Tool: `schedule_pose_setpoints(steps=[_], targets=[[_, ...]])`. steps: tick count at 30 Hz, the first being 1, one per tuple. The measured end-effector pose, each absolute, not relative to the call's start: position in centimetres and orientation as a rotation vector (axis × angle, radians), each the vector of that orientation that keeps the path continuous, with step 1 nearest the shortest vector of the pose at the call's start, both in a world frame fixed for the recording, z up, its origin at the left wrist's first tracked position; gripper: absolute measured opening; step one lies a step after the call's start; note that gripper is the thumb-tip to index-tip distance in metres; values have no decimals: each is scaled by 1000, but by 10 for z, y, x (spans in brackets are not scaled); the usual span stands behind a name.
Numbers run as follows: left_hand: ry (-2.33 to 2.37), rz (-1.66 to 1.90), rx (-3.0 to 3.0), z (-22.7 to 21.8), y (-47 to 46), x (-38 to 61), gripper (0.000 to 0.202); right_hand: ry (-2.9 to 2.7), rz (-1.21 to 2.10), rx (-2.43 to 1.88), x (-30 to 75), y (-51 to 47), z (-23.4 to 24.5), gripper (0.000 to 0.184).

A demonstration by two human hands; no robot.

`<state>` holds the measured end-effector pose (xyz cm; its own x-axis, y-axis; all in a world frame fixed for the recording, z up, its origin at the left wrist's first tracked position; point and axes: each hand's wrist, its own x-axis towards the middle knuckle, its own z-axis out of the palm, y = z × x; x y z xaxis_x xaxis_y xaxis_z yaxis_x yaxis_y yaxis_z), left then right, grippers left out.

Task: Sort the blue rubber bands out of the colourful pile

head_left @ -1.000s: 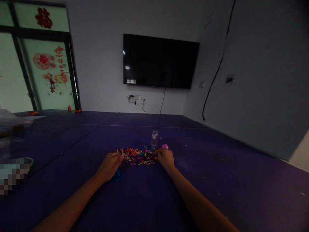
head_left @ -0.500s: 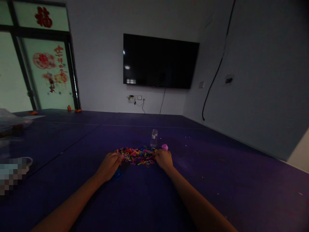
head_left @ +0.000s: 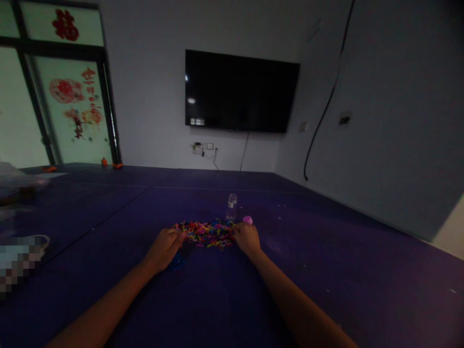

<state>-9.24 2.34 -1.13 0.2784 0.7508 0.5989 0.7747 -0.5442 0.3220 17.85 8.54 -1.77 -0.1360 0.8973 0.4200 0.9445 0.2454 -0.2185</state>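
Note:
A heap of small coloured rubber bands lies on the dark purple table in front of me. My left hand rests at the heap's left edge with its fingers curled in, above some blue bands. My right hand sits at the heap's right edge, its fingers bent into the bands. What either hand pinches is too small and dark to make out. A small clear bottle stands just behind the heap, and a pink cap lies beside my right hand.
A black screen hangs on the far wall above wall sockets. Glass doors with red paper decorations are at the left. Clear bags lie at the table's left edge.
My right hand has shifted slightly left into the heap's edge. The left hand has hardly moved.

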Motion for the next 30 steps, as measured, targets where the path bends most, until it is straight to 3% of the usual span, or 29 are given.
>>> schedule_pose_setpoints(steps=[15,30], targets=[[-1494,-1114,-2495,-10,24,-93,61,-2076,-183,-1742,180,84,-17,32],[-1472,-1107,-2486,-10,24,-93,60,-1842,-6,-1587,186,91,-27,28]])
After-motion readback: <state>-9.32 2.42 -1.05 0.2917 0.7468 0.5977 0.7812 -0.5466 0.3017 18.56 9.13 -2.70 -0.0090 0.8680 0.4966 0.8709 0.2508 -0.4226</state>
